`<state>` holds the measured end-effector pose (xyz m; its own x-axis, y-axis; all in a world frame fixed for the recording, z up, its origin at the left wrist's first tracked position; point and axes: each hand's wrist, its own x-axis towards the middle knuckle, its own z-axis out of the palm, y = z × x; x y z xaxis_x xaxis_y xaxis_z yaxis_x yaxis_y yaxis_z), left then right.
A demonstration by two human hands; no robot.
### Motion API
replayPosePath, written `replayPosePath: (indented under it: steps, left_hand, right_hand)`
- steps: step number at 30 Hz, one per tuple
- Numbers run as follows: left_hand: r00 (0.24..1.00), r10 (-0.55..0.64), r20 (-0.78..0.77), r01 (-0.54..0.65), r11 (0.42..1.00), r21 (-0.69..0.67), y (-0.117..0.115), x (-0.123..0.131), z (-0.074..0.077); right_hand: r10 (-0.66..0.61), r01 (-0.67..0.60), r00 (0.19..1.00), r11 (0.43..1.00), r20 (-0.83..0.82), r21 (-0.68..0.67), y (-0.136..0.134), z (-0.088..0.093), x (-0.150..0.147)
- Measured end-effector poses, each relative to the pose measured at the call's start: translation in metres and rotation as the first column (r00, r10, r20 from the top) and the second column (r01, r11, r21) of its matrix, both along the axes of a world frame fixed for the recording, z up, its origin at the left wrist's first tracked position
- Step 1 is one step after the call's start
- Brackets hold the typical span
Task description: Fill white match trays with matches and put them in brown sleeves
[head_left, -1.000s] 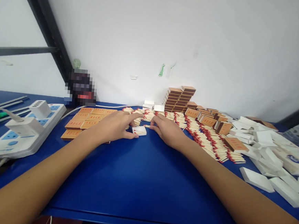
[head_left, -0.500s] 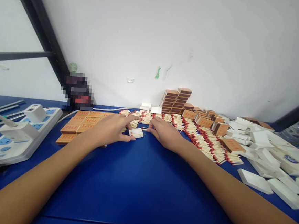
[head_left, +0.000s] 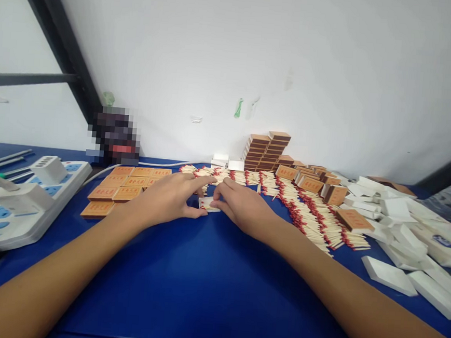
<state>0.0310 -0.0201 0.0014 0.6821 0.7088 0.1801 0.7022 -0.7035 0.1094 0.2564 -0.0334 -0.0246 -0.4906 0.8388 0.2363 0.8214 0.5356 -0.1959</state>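
A small white matchbox tray (head_left: 203, 204) lies on the blue tabletop between my hands, with a few red-tipped matches showing inside. My left hand (head_left: 168, 198) curves round its left end, thumb at the near edge and fingers at the far edge, steadying it. Over the tray's right part, my right hand (head_left: 242, 204) has its fingertips pinched together on matches, mostly hidden by the fingers. Behind both hands runs a long spread of loose matches (head_left: 304, 211), bending toward me on the right.
Orange matchboxes (head_left: 115, 181) lie in rows at left, beside a white power strip (head_left: 45, 217). More matchboxes (head_left: 266, 149) are stacked against the wall. White trays (head_left: 392, 276) and a tissue pack (head_left: 446, 246) lie at right. Two white trays (head_left: 235, 164) stand behind the matches.
My right hand has moved left with its pinched matches, from beside the tray to over it. The tray has shifted slightly right, and my left hand stays around its left end.
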Motion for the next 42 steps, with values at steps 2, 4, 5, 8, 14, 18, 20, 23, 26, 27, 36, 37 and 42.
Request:
replayPosePath:
  steps: [2, 4, 5, 8, 14, 18, 20, 23, 26, 27, 36, 37, 42]
  left_hand:
    - [1.000, 0.015, -0.008, -0.015, 1.000, -0.010, -0.001, 0.000, 0.001]
    - [0.999, 0.044, -0.031, -0.044, 0.999, -0.022, -0.002, 0.000, 0.003]
    - [0.998, 0.056, -0.041, -0.057, 0.998, -0.021, -0.002, 0.000, 0.004]
    - [0.996, 0.068, -0.054, -0.069, 0.997, -0.016, -0.002, 0.000, 0.005]
    - [0.997, 0.060, -0.047, -0.061, 0.998, -0.013, -0.001, 0.000, 0.005]
    - [0.998, 0.058, -0.033, -0.058, 0.998, -0.010, 0.002, -0.003, 0.003]
    - [0.999, 0.049, -0.017, -0.049, 0.999, -0.020, 0.003, -0.003, 0.003]
    - [0.998, 0.056, -0.027, -0.057, 0.998, -0.035, 0.003, -0.003, 0.003]
    - [0.997, 0.064, -0.039, -0.065, 0.997, -0.033, 0.002, -0.002, 0.003]
    - [0.997, 0.065, -0.039, -0.066, 0.997, -0.028, 0.002, -0.002, 0.003]
    - [0.998, 0.062, -0.027, -0.063, 0.998, -0.011, 0.004, -0.004, 0.000]
    - [0.998, 0.058, -0.025, -0.058, 0.998, -0.012, 0.004, -0.004, 0.000]
    - [0.998, 0.056, -0.026, -0.056, 0.998, -0.030, 0.005, -0.004, 0.000]
  right_hand:
    - [-0.027, 0.028, 0.996, 0.999, -0.088, 0.015, 0.007, -0.005, 0.008]
    - [-0.065, 0.070, 0.987, 0.997, -0.150, 0.034, 0.018, -0.011, 0.017]
    - [-0.075, 0.082, 0.983, 0.996, -0.166, 0.036, 0.023, -0.014, 0.021]
    - [-0.078, 0.081, 0.978, 0.997, -0.193, 0.012, 0.033, -0.022, 0.027]
    - [-0.068, 0.071, 0.989, 0.997, -0.134, 0.023, 0.034, -0.024, 0.019]
    - [-0.043, 0.050, 0.986, 0.998, -0.163, 0.035, 0.037, -0.027, 0.020]
    - [-0.036, 0.044, 0.980, 0.998, -0.197, 0.037, 0.039, -0.029, 0.022]
    - [-0.033, 0.044, 0.972, 0.998, -0.233, 0.044, 0.042, -0.032, 0.023]
    - [-0.016, 0.029, 0.970, 0.998, -0.244, 0.052, 0.043, -0.034, 0.024]
    - [-0.011, 0.024, 0.969, 0.998, -0.249, 0.049, 0.043, -0.034, 0.024]
    - [-0.024, 0.030, 0.960, 0.999, -0.278, 0.015, 0.042, -0.031, 0.025]
    - [-0.020, 0.025, 0.961, 1.000, -0.277, 0.014, 0.041, -0.031, 0.025]
    - [-0.036, 0.032, 0.969, 0.999, -0.243, -0.018, 0.041, -0.029, 0.024]
